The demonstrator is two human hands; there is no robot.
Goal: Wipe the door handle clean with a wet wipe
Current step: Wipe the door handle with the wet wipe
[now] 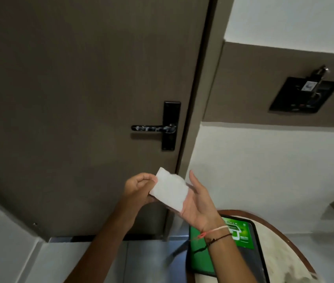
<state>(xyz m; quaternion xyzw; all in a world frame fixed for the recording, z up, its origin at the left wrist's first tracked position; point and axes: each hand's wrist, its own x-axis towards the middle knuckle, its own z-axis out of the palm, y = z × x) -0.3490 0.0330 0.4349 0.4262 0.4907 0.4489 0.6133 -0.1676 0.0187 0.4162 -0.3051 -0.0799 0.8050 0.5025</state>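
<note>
In the head view, both hands are in front of the door point(70, 99), below the handle point(151, 128), and they hold the wipe point(169, 189) between them. The left hand point(139, 187) pinches the left edge of the wipe with its fingers point(148, 178) closed on it. The right hand point(199, 203) lies open, palm up, under the right part of the wipe, and its fingers are spread wide and do not close around anything. The wipe looks folded into a small flat pad, and it is clearly apart from the handle, not touching it. The handle is a black lever on a black plate point(171, 125), near the right edge of the door. It shows pale smears or reflections along the lever; I cannot tell which. On the lower right stands a round bench point(284, 254) with a dark tray point(259, 252) and a green pack point(239, 233) on it. I judge that the task is at its beginning: the wipe is taken out and made ready, but the wiping is not yet started. What is left is to bring the wipe up to the lever, to rub it along its length, and perhaps also the plate.
</note>
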